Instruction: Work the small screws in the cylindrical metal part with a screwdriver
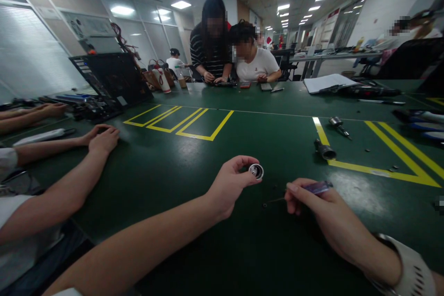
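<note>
My left hand [231,182] is closed, pinching a small round metal housing [256,172] between thumb and fingers. Its hollow end faces me, with silvery parts inside. Lower and to the right, my right hand [312,201] grips a screwdriver with a translucent purple handle [319,188]. The thin shaft [275,201] points left, apart from the housing; a small dark piece [265,205] shows at its tip. Beyond my right hand lie a dark cylindrical part [325,150] and a metal part with a thin pointed shaft [340,126]. Tiny dark pieces [393,168] lie on the green tabletop [194,157].
Yellow tape [398,175] marks areas on the table. A person's hands [104,138] rest at the left. Two people work across the table [225,74]. A white pad [328,83], a pen [381,101] and blue-handled tools [425,126] are at the right.
</note>
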The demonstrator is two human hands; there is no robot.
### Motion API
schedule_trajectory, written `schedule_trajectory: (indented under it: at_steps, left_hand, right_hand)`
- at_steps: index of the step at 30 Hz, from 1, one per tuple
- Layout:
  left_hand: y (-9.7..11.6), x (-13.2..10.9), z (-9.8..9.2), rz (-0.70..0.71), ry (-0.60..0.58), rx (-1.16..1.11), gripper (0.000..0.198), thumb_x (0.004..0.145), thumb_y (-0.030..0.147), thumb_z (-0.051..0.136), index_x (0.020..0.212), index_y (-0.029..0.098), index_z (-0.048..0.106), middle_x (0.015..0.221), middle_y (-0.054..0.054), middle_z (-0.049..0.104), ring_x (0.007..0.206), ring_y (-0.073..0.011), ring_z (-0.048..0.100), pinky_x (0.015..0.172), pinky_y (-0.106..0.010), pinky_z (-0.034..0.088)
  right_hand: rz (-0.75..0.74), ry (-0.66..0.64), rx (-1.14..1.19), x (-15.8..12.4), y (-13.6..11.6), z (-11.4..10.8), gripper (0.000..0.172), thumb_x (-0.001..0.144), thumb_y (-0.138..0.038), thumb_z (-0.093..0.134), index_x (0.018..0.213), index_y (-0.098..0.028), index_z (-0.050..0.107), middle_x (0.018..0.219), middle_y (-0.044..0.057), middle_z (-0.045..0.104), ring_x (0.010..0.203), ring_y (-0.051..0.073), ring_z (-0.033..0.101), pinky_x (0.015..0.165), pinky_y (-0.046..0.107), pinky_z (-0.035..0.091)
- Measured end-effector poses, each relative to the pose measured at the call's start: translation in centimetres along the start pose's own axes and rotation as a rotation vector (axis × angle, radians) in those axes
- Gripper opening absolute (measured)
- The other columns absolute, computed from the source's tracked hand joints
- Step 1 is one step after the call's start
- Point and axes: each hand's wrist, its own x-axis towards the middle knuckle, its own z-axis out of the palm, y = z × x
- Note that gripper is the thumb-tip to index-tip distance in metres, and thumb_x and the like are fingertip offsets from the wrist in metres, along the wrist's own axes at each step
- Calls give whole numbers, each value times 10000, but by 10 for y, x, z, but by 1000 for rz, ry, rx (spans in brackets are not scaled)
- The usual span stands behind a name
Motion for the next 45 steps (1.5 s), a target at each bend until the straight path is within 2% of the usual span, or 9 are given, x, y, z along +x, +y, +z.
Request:
schedule_trajectory:
  at_steps: [12, 15, 17, 21, 24, 31, 37, 40, 45]
  left_hand:
    - [-1, -2, -1, -15, -33, 12, 330, 638, 55, 634, 951, 141, 577, 995, -70, 590, 956, -206, 575, 922, -424, 438]
    - [-1, -1, 0, -22, -28, 9, 318, 642, 47, 631, 942, 140, 579, 1003, -73, 588, 959, -202, 574, 919, -420, 443]
    - [0, -1, 0, -25, -33, 5, 316, 643, 41, 630, 939, 140, 579, 1003, -73, 589, 957, -199, 575, 918, -418, 446]
    - [0, 1, -2, -34, -43, 9, 326, 650, 42, 631, 954, 146, 579, 1015, -71, 591, 966, -197, 574, 918, -411, 450]
    - [-1, 1, -2, -42, -42, 22, 336, 651, 46, 634, 967, 148, 579, 1025, -72, 591, 973, -199, 571, 917, -407, 451]
    - [3, -4, 1, -59, -43, 16, 331, 657, 38, 625, 968, 142, 578, 1030, -77, 588, 973, -199, 568, 916, -405, 453]
    - [2, -3, 1, -56, -51, 9, 322, 655, 38, 632, 955, 147, 593, 1017, -71, 596, 958, -194, 573, 920, -413, 446]
    - [1, -3, 1, -51, -52, 1, 326, 657, 34, 634, 959, 154, 607, 1010, -66, 606, 953, -185, 575, 927, -408, 442]
    - [1, -3, 1, -47, -58, -23, 372, 653, 19, 645, 995, 162, 611, 984, -62, 630, 924, -170, 586, 912, -390, 449]
  right_hand:
    - [18, -104, -193, -2, -11, 3, 400, 737, -558, 526, 655, -177, 615, 581, 25, 598, 575, 163, 551, 564, 292, 433]
    - [-22, -124, -227, -4, -12, 2, 400, 735, -556, 527, 647, -178, 624, 575, 28, 598, 566, 166, 556, 548, 292, 431]
    - [-68, -86, -211, -4, -9, -1, 390, 751, -542, 526, 639, -182, 625, 575, 26, 593, 563, 164, 553, 538, 288, 428]
    - [-143, 99, -133, 0, 0, -15, 356, 776, -510, 538, 621, -195, 597, 569, 6, 561, 530, 145, 514, 505, 272, 406]
    - [-146, 142, -180, 4, 4, -24, 347, 795, -486, 534, 609, -198, 583, 552, -5, 540, 522, 139, 499, 517, 275, 387]
    - [-109, 60, -282, 7, 7, -23, 373, 831, -501, 472, 636, -200, 575, 551, -14, 526, 543, 144, 500, 549, 284, 373]
    - [-100, 15, -408, 4, 0, -18, 372, 852, -469, 420, 637, -201, 564, 533, -11, 524, 530, 149, 513, 529, 281, 386]
    - [-234, -9, -545, 0, -2, -14, 369, 875, -426, 395, 623, -207, 551, 541, -5, 527, 530, 150, 514, 520, 286, 383]
    - [-619, -58, -686, -7, 2, -8, 268, 895, -258, 411, 651, -202, 507, 620, 11, 533, 599, 153, 501, 574, 312, 402]
